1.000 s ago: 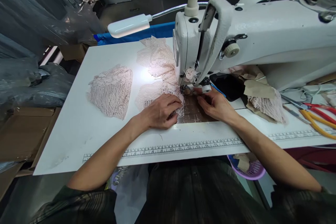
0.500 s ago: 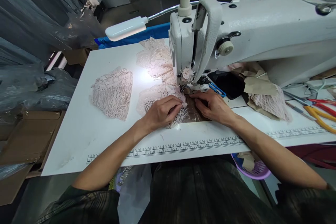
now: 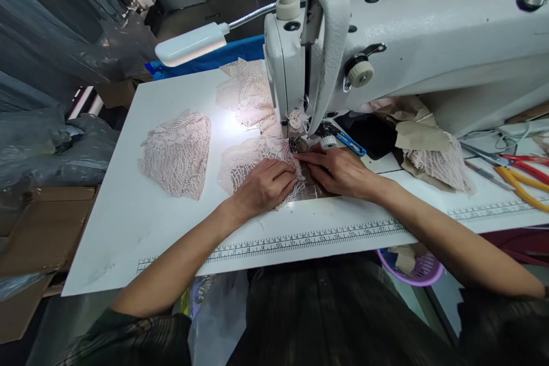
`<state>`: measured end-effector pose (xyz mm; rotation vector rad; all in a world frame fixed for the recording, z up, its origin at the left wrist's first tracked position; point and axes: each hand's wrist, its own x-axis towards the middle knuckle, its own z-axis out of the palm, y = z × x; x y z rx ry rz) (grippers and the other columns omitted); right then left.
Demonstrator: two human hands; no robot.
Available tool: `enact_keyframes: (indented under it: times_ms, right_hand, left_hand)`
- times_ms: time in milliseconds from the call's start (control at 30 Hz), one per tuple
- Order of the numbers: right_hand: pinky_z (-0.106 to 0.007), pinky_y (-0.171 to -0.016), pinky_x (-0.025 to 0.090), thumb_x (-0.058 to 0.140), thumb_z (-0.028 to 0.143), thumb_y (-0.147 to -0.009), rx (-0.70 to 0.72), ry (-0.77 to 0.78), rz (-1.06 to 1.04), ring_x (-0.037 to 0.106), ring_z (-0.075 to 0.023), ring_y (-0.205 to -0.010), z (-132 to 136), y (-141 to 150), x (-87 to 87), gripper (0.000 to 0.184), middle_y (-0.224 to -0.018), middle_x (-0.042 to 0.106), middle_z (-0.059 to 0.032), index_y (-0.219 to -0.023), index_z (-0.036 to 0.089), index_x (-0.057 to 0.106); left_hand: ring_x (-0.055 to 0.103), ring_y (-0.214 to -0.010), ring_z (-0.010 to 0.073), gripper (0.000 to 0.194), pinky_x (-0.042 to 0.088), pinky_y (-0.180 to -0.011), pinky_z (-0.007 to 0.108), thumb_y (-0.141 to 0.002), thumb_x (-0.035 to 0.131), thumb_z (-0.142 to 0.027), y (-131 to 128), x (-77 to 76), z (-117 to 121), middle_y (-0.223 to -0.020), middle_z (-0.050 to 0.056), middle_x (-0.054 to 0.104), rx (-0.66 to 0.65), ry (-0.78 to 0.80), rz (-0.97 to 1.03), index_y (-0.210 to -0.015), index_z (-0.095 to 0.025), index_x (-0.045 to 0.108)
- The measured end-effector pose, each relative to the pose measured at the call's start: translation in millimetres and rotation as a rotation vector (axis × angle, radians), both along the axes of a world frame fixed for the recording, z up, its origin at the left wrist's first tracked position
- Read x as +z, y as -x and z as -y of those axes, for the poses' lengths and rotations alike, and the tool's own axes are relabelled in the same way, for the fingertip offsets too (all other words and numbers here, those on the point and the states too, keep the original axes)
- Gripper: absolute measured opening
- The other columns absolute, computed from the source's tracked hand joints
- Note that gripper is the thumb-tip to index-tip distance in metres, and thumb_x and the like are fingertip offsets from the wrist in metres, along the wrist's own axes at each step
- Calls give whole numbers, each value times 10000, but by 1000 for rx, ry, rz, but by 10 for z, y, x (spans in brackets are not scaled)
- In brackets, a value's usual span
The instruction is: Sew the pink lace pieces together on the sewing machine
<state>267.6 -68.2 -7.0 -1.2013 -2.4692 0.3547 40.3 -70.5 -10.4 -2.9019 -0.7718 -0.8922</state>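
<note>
A piece of pale pink lace fabric (image 3: 242, 163) lies under the needle area of the white sewing machine (image 3: 288, 63). My left hand (image 3: 271, 184) is closed, pinching the fabric's near edge just in front of the presser foot (image 3: 295, 144). From the other side, my right hand (image 3: 341, 170) reaches in with its index finger stretched out to the lace edge by the foot. Its thumb sits apart below, over the brown plate (image 3: 315, 187). Fingers partly hide the fabric edge.
More lace pieces (image 3: 176, 154) lie on the white table (image 3: 115, 206) at left. Behind my right hand are a blue thread snipper (image 3: 350, 143) and a black item (image 3: 373, 134). Scissors with orange handles (image 3: 521, 186) rest at right. A purple basket (image 3: 422, 274) stands below.
My right index finger has moved left to touch the lace edge. My left hand stays on the fabric, its fingers lying slightly flatter. The whole view has shifted a little.
</note>
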Motion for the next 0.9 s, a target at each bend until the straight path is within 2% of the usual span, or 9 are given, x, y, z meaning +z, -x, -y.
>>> enact_keyframes:
  times_ms: [133,300,467,633,900]
  right_hand:
    - [-295,-677,443,477,209,-932,17,-15,108,575,-183,-746,-15,33,30,424,-1051,612,-131,-1333,218,614]
    - [-299,-709,460,470,213,-937,-8,-23,66,592,-198,-802,10,37,1,417,-1059,607,-124,-1328,219,616]
    - [-280,-701,457,472,218,-936,-13,2,-3,595,-181,-804,8,20,-24,415,-1084,614,-103,-1326,234,614]
    - [-277,-697,449,491,207,-931,-8,-11,-33,579,-168,-759,4,12,-12,399,-1056,617,-99,-1302,227,637]
    - [-272,-714,452,477,190,-931,-3,-24,-33,564,-164,-757,10,11,-33,403,-1054,609,-109,-1299,201,639]
  left_hand:
    - [669,-835,159,105,566,-755,331,-948,573,-203,78,14,-44,-953,68,718,-61,46,-46,-912,-143,651]
    - [676,-846,155,90,555,-770,328,-938,592,-214,95,45,-67,-951,55,725,-70,73,-45,-931,-158,662]
    - [682,-851,149,58,565,-798,337,-910,616,-167,54,63,-46,-928,41,731,-26,54,61,-892,-169,671]
    - [688,-840,143,47,587,-748,305,-901,630,-157,36,84,-41,-899,48,725,-14,61,182,-900,-164,677]
    - [670,-816,146,63,568,-784,342,-902,622,-153,50,-5,-73,-902,39,729,-100,35,31,-905,-170,683]
